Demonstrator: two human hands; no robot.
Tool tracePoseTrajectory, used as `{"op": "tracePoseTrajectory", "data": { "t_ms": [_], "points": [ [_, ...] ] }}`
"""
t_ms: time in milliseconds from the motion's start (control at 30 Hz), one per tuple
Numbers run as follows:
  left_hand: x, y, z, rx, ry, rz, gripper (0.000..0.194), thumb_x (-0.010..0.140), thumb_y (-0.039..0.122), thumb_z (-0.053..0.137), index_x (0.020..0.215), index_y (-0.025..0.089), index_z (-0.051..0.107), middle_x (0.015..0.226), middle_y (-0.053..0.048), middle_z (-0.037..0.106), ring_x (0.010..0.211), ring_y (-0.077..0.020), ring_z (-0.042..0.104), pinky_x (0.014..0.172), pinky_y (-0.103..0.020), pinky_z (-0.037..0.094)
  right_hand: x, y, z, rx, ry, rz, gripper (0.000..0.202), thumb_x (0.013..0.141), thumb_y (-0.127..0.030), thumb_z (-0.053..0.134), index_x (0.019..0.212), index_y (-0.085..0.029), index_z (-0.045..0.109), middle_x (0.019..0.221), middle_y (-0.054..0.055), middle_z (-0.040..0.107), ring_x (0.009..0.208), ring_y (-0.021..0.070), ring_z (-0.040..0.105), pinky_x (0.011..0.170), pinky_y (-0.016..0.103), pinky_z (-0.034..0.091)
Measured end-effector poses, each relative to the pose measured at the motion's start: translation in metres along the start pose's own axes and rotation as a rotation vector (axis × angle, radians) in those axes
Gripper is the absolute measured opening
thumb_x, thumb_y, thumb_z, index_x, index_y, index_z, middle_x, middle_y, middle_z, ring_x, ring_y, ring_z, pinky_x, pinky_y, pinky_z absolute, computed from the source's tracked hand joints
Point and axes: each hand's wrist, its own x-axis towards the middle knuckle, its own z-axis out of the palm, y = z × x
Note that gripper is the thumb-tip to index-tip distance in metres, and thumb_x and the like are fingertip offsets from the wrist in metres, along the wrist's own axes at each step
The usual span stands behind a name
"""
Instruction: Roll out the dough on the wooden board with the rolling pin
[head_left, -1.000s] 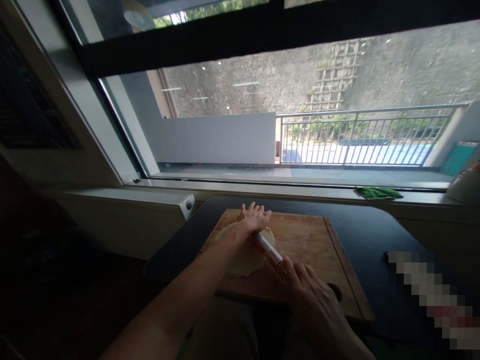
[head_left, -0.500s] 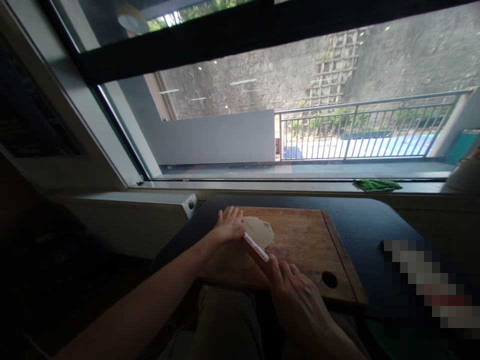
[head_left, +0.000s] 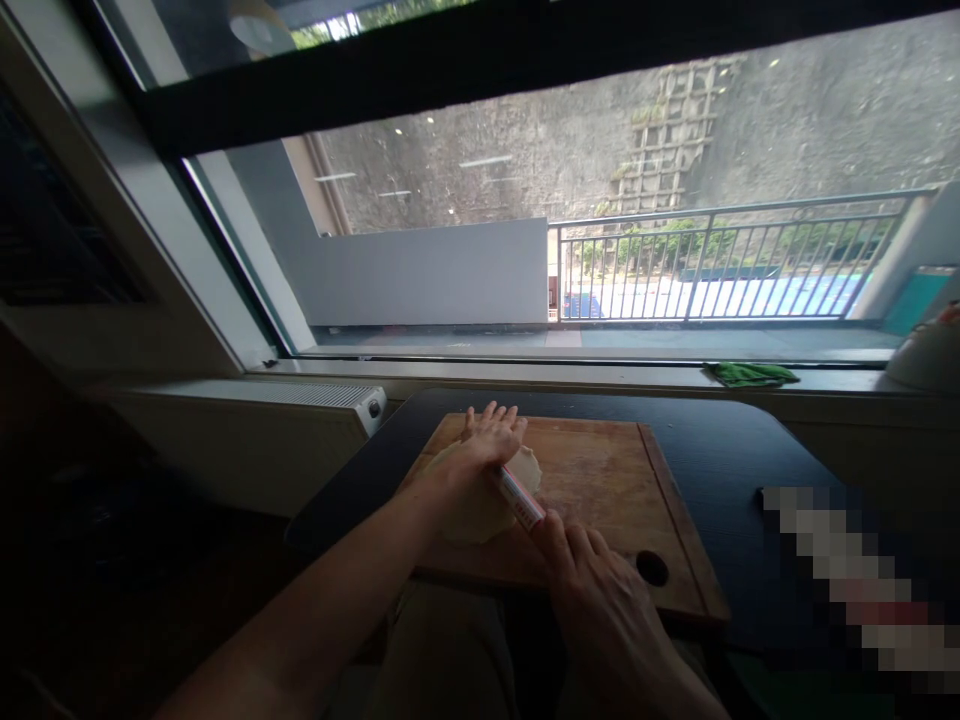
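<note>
While your left hand (head_left: 493, 435) lies palm down over the far end of the printed cylinder (head_left: 521, 500), its fingers spread rather than curled, your right hand (head_left: 604, 580) has its fingers closed around the near end. The cylinder slants across a flat, pale sheet of dough (head_left: 480, 518), which lies on the left part of the wooden board (head_left: 592, 470), partly hidden beneath your left forearm. The board rests on the dark worktop (head_left: 720, 450).

If you bear down harder at one end, the sheet could come out uneven; if it clings to the cylinder, its irregular edge could lift, fold or tear. Sideways force could also make the board slide, as neither hand braces it.

As for containers, a pale rounded object (head_left: 930, 350) at the right edge, by the sill, may be one, but you cannot tell its contents. The board's round hole (head_left: 652, 568) lies near your right hand.
</note>
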Motion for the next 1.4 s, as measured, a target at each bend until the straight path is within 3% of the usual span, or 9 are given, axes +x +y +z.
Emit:
{"op": "tracePoseTrajectory", "data": {
  "t_ms": [167, 267, 400, 667, 767, 900, 1200, 1300, 1400],
  "points": [
    [-0.039, -0.040, -0.001, 0.022, 0.002, -0.047, 0.060, 0.091, 0.048, 0.007, 0.142, 0.022, 0.022, 0.149, -0.004, 0.019, 0.137, -0.0252, 0.007, 0.107, -0.054, 0.007, 0.002, -0.017, 0.000, -0.021, -0.016, -0.025, 0.049, 0.083, -0.005, 0.039, 0.131, -0.010, 0.038, 0.093, 0.010, 0.059, 0.080, 0.0206, 0.056, 0.065, 0.033, 0.048],
    [-0.052, -0.052, -0.001, 0.024, -0.021, -0.087, 0.058, 0.091, 0.047, 0.007, 0.143, 0.023, 0.021, 0.149, -0.005, 0.016, 0.137, -0.0235, 0.004, 0.107, -0.053, 0.007, 0.002, -0.024, -0.002, -0.009, -0.016, -0.032, 0.050, 0.083, -0.004, 0.038, 0.132, -0.010, 0.037, 0.094, 0.010, 0.059, 0.081, 0.0204, 0.056, 0.065, 0.033, 0.048],
    [-0.046, -0.045, -0.002, 0.021, -0.018, -0.090, 0.061, 0.090, 0.050, 0.009, 0.143, 0.022, 0.021, 0.149, -0.006, 0.017, 0.137, -0.0252, 0.004, 0.107, -0.053, 0.004, 0.002, -0.022, -0.006, 0.016, -0.034, -0.021, 0.053, 0.081, -0.002, 0.040, 0.133, -0.011, 0.036, 0.095, 0.010, 0.059, 0.084, 0.0199, 0.056, 0.070, 0.032, 0.047],
    [0.002, 0.003, -0.003, 0.029, -0.035, -0.034, 0.060, 0.089, 0.051, 0.013, 0.141, 0.023, 0.026, 0.147, -0.007, 0.026, 0.137, -0.0276, 0.010, 0.104, -0.059, 0.003, -0.002, 0.007, 0.000, -0.009, 0.025, 0.019, 0.045, 0.084, -0.006, 0.041, 0.129, -0.012, 0.040, 0.094, 0.008, 0.058, 0.083, 0.0193, 0.054, 0.071, 0.032, 0.046],
    [0.010, 0.012, -0.002, 0.015, -0.016, -0.019, 0.061, 0.089, 0.053, 0.013, 0.141, 0.023, 0.026, 0.146, -0.007, 0.027, 0.137, -0.0266, 0.009, 0.105, -0.058, 0.003, -0.004, 0.012, 0.004, -0.029, 0.045, 0.022, 0.042, 0.085, -0.008, 0.041, 0.127, -0.012, 0.042, 0.094, 0.008, 0.057, 0.083, 0.0199, 0.054, 0.071, 0.033, 0.046],
    [0.002, 0.004, -0.002, 0.002, -0.013, -0.021, 0.061, 0.089, 0.052, 0.011, 0.141, 0.023, 0.024, 0.147, -0.005, 0.024, 0.137, -0.0263, 0.008, 0.105, -0.058, 0.003, -0.003, 0.006, 0.000, -0.007, 0.020, 0.015, 0.043, 0.085, -0.008, 0.040, 0.127, -0.014, 0.042, 0.094, 0.007, 0.058, 0.083, 0.0194, 0.054, 0.072, 0.033, 0.046],
    [-0.051, -0.051, 0.001, 0.004, 0.012, -0.093, 0.062, 0.089, 0.054, 0.006, 0.143, 0.025, 0.017, 0.150, -0.003, 0.016, 0.137, -0.0240, 0.004, 0.107, -0.053, 0.005, 0.004, -0.026, -0.004, 0.017, -0.021, -0.023, 0.049, 0.083, -0.005, 0.038, 0.132, -0.011, 0.039, 0.097, 0.010, 0.059, 0.086, 0.0208, 0.056, 0.071, 0.034, 0.048],
    [-0.053, -0.055, 0.002, 0.011, -0.008, -0.093, 0.063, 0.088, 0.055, 0.007, 0.143, 0.025, 0.018, 0.149, -0.005, 0.016, 0.137, -0.0242, 0.004, 0.107, -0.053, 0.004, 0.003, -0.028, -0.001, -0.011, -0.001, -0.033, 0.050, 0.082, -0.003, 0.038, 0.132, -0.010, 0.038, 0.096, 0.011, 0.060, 0.085, 0.0210, 0.056, 0.069, 0.034, 0.048],
    [-0.041, -0.045, 0.002, 0.013, 0.006, -0.069, 0.068, 0.086, 0.060, 0.008, 0.143, 0.024, 0.019, 0.149, -0.005, 0.017, 0.137, -0.0265, 0.004, 0.106, -0.055, 0.002, 0.002, -0.022, -0.001, -0.015, -0.004, -0.019, 0.050, 0.081, -0.003, 0.040, 0.131, -0.010, 0.040, 0.093, 0.011, 0.060, 0.083, 0.0205, 0.056, 0.070, 0.033, 0.047]
  ]
}}
